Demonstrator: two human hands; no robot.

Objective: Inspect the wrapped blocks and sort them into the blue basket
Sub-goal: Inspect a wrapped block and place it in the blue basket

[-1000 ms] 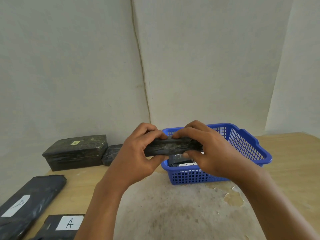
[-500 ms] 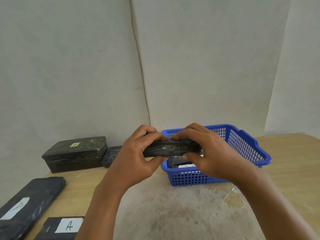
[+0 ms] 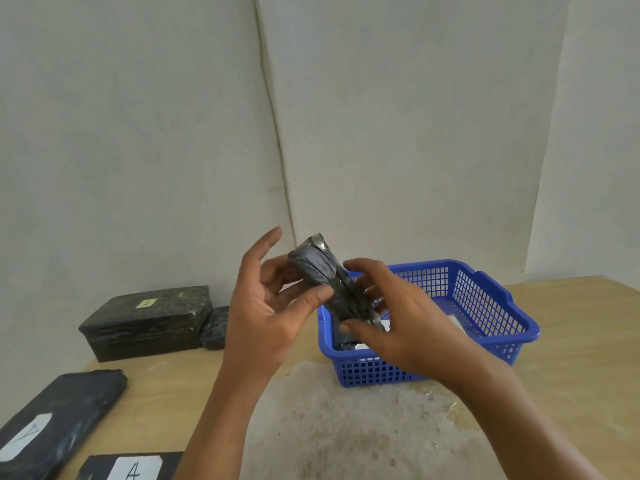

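Blue basket point(image 3: 485, 306), open-mesh plastic, positioned right of centre on the wooden table point(image 3: 588, 341), slightly beyond the hands. Inside, dark wrapped pieces point(image 3: 346, 345) with white label patches partly visible; exact count not determinable, contents largely screened by the right hand.

Left hand point(image 3: 266, 306) raised above the table, palm turned inward, index finger extended upward and free of contact. Thumb point(image 3: 311, 296) pressed against the near face of the held block point(image 3: 325, 275), remaining fingers curled behind it: grip closed on the block. Block wrapped in dark glossy film, tilted, upper end up and to the left, lower end down toward the basket, a small pale torn spot at the top corner. Position: in the air, over the basket's left rim.

Right hand point(image 3: 398, 320) at the lower end of the same block, fingers curved around it, thumb underneath; contact at the fingertips visible, firmness of grip not determinable. Forearm crossing in front of the basket's near wall.

Elsewhere on the table, left to right: long flat wrapped slab point(image 3: 62, 420) with white label at the near left edge; flat wrapped piece marked "A" point(image 3: 131, 467), cut by the bottom edge; large dark wrapped box point(image 3: 149, 320) with small yellow label against the wall; small wrapped block point(image 3: 216, 327) touching its right side. Worn grey patch point(image 3: 346, 427) on the table surface below the hands.
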